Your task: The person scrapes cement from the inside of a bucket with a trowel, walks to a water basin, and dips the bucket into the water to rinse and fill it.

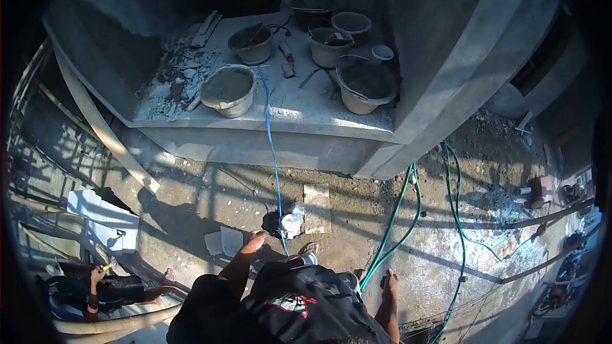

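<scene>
My left hand [254,242] hangs in front of my body, its fingers loosely bent, with nothing visible in it. A clear and pinkish plastic bag or bottle [293,220] lies on the ground just beyond it, beside a flat board [317,208]. A thin blue hose [270,127] runs past this spot, from the raised ledge down toward my feet. On the other side, my right hand [390,280] hangs low with loose fingers and holds nothing I can see. Green hoses [390,229] lie on the ground near it.
Several buckets and basins, among them a mortar-filled bucket [228,89] and a dark-filled one [364,86], stand on the concrete ledge [306,121]. Rubble [182,83] lies there too. Another person [95,290] sits at lower left, near white panels [105,220] and a long plank [105,127].
</scene>
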The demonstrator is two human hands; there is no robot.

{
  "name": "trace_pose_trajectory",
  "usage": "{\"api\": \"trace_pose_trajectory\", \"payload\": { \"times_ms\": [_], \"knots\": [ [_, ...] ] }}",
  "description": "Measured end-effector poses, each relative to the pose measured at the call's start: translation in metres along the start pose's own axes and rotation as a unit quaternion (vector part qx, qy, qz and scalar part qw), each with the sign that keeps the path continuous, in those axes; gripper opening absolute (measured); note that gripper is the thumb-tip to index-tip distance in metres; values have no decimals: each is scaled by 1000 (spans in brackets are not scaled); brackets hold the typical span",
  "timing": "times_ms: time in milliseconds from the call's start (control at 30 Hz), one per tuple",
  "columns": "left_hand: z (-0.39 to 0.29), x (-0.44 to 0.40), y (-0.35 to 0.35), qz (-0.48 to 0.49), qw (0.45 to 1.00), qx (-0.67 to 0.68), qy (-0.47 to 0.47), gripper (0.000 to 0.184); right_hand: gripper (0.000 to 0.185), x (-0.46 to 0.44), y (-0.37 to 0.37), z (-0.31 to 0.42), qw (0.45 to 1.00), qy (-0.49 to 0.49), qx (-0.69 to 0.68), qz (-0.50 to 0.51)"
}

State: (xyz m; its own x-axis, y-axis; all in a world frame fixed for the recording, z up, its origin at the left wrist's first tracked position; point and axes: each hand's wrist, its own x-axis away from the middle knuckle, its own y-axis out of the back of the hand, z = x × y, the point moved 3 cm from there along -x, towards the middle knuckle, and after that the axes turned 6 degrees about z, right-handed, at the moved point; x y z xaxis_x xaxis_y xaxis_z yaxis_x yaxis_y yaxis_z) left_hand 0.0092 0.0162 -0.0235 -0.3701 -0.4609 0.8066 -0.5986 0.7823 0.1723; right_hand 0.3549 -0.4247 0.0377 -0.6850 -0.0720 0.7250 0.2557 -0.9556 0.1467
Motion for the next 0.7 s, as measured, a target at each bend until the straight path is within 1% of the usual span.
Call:
{"api": "trace_pose_trajectory", "payload": {
  "times_ms": [67, 100, 167, 200, 233, 267, 300, 333, 367, 400, 433, 467, 500, 533, 567, 600, 633, 667, 700],
  "knots": [
    [6, 36, 18, -68, 992, 100, -29, 38, 27, 5, -7, -9, 999, -3, 4, 44],
    [-61, -17, -13, -48, 988, 129, -65, 38, 27, -50, -19, 68, 998, 45, 12, 35],
    [-55, 8, 7, -85, 976, 188, -68, 35, 26, -55, -34, 50, 995, 3, 89, 41],
    [-34, 0, 19, -112, 964, 189, -152, 28, 22, -64, -39, 32, 990, -53, 113, 58],
    [-5, -7, 25, -84, 972, 180, -125, 25, 22, -77, -38, 24, 989, -67, 114, 73],
    [25, -18, 28, -121, 978, 127, -109, 20, 24, -72, -43, 40, 976, -63, 200, 66],
    [26, -1, 21, -154, 975, 153, -53, 16, 26, -60, -54, 58, 955, -61, 285, 60],
    [27, 16, 14, -187, 965, 184, 3, 13, 27, -75, -63, 63, 956, -27, 283, 66],
    [-2, 67, -3, -212, 928, 289, 104, 12, 28, -87, -62, 62, 956, -1, 285, 68],
    [57, 48, -6, -156, 936, 305, 88, 34, 27, -73, -78, 91, 951, -37, 302, 52],
    [40, 82, -26, -214, 902, 362, 99, 12, 26, -99, -79, 95, 929, -35, 347, 122],
    [51, 90, -47, -236, 882, 388, 124, 11, 26, -113, -86, 106, 931, -30, 349, 100],
    [64, 97, -60, -261, 860, 413, 147, 10, 28, -142, -92, 109, 943, -37, 301, 138],
    [83, 95, -78, -245, 843, 449, 163, 10, 31, -154, -104, 130, 929, -21, 340, 145],
    [107, 88, -97, -232, 823, 488, 174, 11, 32, -189, -114, 141, 915, -32, 369, 160],
    [123, 86, -115, -183, 816, 529, 146, 17, 29, -202, -129, 159, 932, -23, 316, 176],
    [122, 87, -143, -213, 792, 547, 166, 20, 28, -233, -142, 176, 897, 14, 382, 222],
    [97, 93, -168, -238, 789, 530, 201, 23, 29, -239, -154, 203, 910, 17, 337, 242],
    [68, 97, -186, -262, 784, 512, 235, 26, 29, -257, -166, 220, 909, 22, 321, 263]
  ]
}}
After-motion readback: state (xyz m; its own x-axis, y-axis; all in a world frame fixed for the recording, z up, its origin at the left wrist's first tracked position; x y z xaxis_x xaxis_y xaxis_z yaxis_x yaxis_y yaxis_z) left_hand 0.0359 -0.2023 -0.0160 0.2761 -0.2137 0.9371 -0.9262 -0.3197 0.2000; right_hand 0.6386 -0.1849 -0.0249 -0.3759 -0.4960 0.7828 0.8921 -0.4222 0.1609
